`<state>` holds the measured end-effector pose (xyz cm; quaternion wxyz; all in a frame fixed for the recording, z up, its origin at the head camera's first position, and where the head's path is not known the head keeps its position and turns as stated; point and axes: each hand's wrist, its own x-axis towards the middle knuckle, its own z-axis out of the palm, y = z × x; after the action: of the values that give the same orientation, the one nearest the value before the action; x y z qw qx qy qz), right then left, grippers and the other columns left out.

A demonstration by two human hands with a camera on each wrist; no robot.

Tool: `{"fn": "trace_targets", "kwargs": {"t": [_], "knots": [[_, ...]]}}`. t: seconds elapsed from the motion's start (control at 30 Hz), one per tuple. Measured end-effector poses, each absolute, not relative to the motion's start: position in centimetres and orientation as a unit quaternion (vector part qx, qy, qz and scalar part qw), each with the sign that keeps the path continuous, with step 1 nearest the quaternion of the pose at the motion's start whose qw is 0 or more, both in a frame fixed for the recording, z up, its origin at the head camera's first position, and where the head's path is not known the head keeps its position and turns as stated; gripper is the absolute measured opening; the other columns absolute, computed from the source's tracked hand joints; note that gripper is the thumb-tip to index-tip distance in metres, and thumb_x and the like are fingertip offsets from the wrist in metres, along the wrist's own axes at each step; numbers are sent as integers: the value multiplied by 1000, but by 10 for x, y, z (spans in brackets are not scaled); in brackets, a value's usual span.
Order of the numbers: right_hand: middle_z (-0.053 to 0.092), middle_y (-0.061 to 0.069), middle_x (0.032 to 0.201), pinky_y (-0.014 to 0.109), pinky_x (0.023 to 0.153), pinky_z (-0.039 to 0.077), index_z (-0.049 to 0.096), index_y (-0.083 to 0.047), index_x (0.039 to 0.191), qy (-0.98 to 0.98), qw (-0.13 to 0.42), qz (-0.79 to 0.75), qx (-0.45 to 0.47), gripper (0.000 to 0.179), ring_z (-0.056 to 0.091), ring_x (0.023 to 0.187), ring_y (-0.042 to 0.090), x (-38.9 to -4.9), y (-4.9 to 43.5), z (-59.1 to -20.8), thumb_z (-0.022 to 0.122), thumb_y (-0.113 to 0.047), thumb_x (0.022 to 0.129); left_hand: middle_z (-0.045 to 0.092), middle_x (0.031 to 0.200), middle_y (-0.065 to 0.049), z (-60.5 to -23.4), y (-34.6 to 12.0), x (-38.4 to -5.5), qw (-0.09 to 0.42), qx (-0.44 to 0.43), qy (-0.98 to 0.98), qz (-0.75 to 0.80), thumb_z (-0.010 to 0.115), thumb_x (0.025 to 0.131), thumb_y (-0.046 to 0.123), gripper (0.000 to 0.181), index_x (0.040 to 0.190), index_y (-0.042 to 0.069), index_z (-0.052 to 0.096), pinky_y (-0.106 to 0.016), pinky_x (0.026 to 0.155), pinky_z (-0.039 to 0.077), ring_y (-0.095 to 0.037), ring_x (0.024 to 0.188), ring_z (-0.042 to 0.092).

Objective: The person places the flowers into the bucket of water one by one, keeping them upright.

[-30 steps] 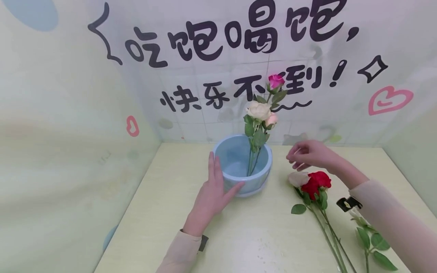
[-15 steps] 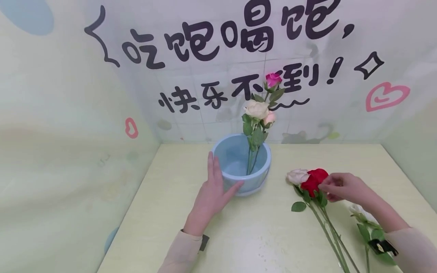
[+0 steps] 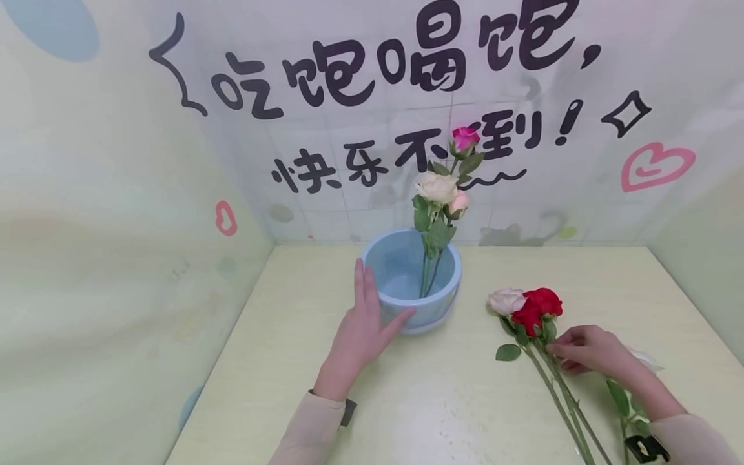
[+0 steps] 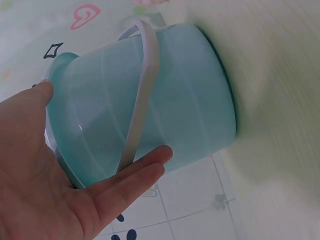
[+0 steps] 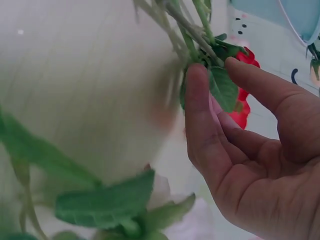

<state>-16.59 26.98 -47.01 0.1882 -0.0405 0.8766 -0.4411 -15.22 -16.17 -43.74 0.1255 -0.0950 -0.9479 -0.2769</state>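
Right hand has drawn back, red blooms just beyond.

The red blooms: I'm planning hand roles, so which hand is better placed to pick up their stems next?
Right, probably: the right hand is at the stems just below the red blooms, while the left hand rests against the blue bucket.

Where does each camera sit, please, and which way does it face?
Head: worn there, facing forward and down at the bucket and roses; left fingers, right fingers and sleeves show.
Left wrist: worn there, facing the bucket's handle; left fingers show.
Right wrist: worn there, facing stems; right fingers show.
Head and left wrist share the bucket.
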Motion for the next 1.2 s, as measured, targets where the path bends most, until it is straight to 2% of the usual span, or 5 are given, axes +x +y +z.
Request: {"fn": "trace_targets", "kwargs": {"t": [0.23, 0.63, 0.77, 0.93, 1.2], "knots": [[72, 6, 80, 34, 64, 62, 65, 9, 99, 873, 197, -443, -47, 24, 72, 72, 21, -173, 264, -478, 73, -14, 100, -18, 176, -8, -437, -161, -152, 121, -95, -949, -275, 55, 98, 74, 115, 168, 0, 0, -39, 65, 59, -38, 83, 73], [72, 7, 89, 33, 68, 62, 62, 12, 107, 871, 203, -444, -48, 32, 70, 79, 20, -169, 262, -475, 73, -17, 100, -14, 176, -11, -436, -162, -152, 129, -91, -950, -271, 56, 98, 74, 116, 169, 0, 2, -39, 63, 59, -37, 80, 72], [69, 5, 84, 31, 65, 59, 60, 7, 102, 903, 168, -391, -61, 35, 68, 72, 19, -167, 257, -472, 79, -22, 95, -12, 177, -13, -437, -162, -151, 125, -90, -949, -274, 56, 98, 74, 116, 168, 0, 2, -39, 64, 59, -37, 81, 72], [59, -2, 66, 28, 57, 45, 58, -6, 86, 933, 98, -331, -103, 28, 56, 59, 14, -162, 249, -470, 82, -20, 92, -11, 176, -14, -437, -162, -151, 125, -91, -949, -274, 56, 98, 74, 116, 168, 0, 1, -38, 63, 59, -36, 80, 72], [63, -5, 73, 30, 60, 44, 65, -9, 81, 945, 51, -294, -136, 22, 53, 66, 13, -168, 239, -474, 84, -18, 89, -11, 177, -13, -437, -162, -151, 127, -92, -948, -279, 57, 98, 73, 116, 168, 0, 0, -40, 65, 60, -37, 80, 73]]}}
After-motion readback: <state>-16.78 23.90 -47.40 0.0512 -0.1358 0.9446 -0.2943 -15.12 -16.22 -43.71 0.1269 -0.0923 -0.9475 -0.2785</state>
